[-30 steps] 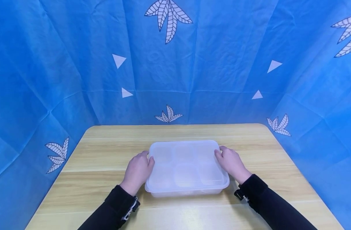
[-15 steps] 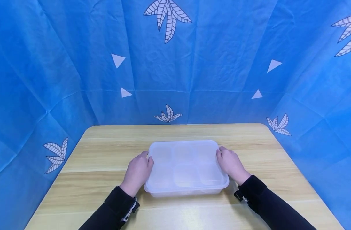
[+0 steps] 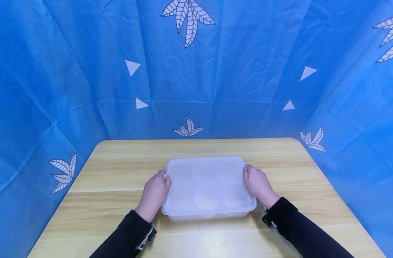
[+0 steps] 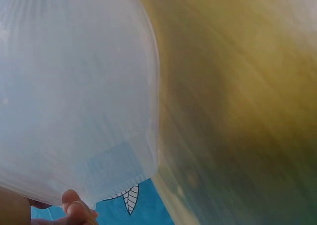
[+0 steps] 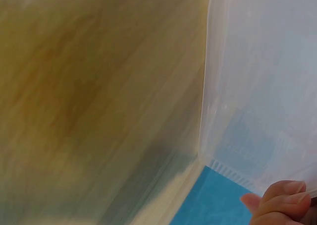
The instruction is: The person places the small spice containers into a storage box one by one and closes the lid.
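A translucent white plastic storage box point(image 3: 207, 193) with a lid sits in the middle of the table; six-part outlines, several pale rounded squares, show through its top. My left hand point(image 3: 154, 193) grips its left side, thumb along the lid's edge. On the opposite side my right hand point(image 3: 260, 183) holds the right rim in the same way. The left wrist view has the box wall point(image 4: 79, 86) filling its left half, with curled fingertips point(image 4: 74, 210) at the rim. Curled fingers point(image 5: 285, 202) also meet the box's side point(image 5: 262, 86) in the right wrist view.
The light wood-grain table point(image 3: 119, 168) has rounded far corners. A blue curtain point(image 3: 254, 53) with white leaf and triangle prints hangs behind it and along both sides. Black sleeves point(image 3: 312, 229) with wrist straps cover both forearms.
My right thumb has shifted outward from the lid's top to its right edge. The left thumb has edged slightly left. The box stays almost where it was.
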Demonstrator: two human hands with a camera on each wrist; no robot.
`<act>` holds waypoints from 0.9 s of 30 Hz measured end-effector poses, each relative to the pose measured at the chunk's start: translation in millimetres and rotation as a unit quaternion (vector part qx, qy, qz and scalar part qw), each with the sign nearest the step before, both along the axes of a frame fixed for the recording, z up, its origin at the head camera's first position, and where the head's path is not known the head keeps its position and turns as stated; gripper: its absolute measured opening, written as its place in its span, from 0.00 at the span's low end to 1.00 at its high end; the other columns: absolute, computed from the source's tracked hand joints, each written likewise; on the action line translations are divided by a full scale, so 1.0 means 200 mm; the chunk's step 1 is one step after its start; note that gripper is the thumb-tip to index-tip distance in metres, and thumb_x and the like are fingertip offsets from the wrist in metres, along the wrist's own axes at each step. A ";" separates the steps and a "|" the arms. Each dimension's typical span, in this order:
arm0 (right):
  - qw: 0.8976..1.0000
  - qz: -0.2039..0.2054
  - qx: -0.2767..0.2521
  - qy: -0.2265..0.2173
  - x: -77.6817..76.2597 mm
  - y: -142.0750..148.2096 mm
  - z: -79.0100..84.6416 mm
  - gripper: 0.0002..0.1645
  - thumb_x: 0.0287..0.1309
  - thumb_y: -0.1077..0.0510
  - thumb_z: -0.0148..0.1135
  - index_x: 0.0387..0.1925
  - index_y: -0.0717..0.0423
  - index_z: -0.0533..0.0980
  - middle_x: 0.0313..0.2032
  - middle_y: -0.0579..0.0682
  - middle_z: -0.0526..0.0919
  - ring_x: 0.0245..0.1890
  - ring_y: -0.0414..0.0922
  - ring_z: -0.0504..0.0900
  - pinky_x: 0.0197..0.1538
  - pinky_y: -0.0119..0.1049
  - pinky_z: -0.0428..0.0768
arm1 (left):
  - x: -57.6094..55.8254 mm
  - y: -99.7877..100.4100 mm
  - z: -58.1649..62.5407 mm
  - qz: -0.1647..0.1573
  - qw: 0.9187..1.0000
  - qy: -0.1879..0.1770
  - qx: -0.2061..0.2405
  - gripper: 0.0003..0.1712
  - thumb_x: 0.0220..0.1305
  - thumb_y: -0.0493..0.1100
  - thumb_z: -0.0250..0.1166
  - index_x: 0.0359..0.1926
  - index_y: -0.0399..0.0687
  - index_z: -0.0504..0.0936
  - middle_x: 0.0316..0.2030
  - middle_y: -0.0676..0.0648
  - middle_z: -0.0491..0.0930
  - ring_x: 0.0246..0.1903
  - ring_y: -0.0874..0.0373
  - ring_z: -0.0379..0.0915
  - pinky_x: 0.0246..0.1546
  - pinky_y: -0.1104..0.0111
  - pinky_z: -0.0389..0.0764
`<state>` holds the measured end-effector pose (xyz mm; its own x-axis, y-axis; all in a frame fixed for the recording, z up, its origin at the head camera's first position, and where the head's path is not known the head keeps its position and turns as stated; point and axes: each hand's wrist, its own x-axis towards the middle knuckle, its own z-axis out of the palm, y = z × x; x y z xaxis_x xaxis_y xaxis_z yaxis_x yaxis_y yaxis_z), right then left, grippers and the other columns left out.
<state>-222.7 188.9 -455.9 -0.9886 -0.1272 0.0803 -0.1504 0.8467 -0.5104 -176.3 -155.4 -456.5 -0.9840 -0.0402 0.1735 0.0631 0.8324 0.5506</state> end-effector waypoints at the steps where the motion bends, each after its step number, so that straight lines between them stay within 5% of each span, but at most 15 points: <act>1: 1.000 0.000 0.000 0.000 0.00 0.00 0.00 0.25 0.78 0.54 0.37 0.52 0.69 0.75 0.40 0.63 0.83 0.41 0.58 0.84 0.44 0.53 0.82 | 0.00 0.00 0.00 0.000 1.000 -0.002 0.003 0.25 0.76 0.44 0.51 0.61 0.24 0.73 0.45 0.32 0.82 0.40 0.45 0.79 0.48 0.50 0.80; 12: 1.000 -0.003 0.003 0.004 0.02 0.00 -0.01 0.24 0.78 0.55 0.37 0.52 0.69 0.75 0.36 0.61 0.83 0.40 0.58 0.84 0.44 0.53 0.82 | 0.00 0.00 -0.01 -0.003 1.000 -0.003 -0.003 0.25 0.75 0.43 0.52 0.61 0.24 0.73 0.39 0.35 0.82 0.32 0.49 0.76 0.42 0.53 0.81; 27: 1.000 -0.003 -0.010 -0.010 0.02 -0.01 0.01 0.26 0.78 0.55 0.36 0.59 0.71 0.71 0.46 0.68 0.82 0.46 0.63 0.82 0.49 0.55 0.81 | 0.00 -0.01 -0.01 0.001 1.000 0.008 0.013 0.25 0.76 0.43 0.51 0.60 0.25 0.74 0.36 0.37 0.82 0.31 0.49 0.76 0.40 0.53 0.82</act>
<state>-219.6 186.3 -453.8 -0.9908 -0.1201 0.0623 -0.1348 0.8372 -0.5301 -175.4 -156.8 -458.3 -0.9808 -0.0478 0.1889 0.0702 0.8175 0.5716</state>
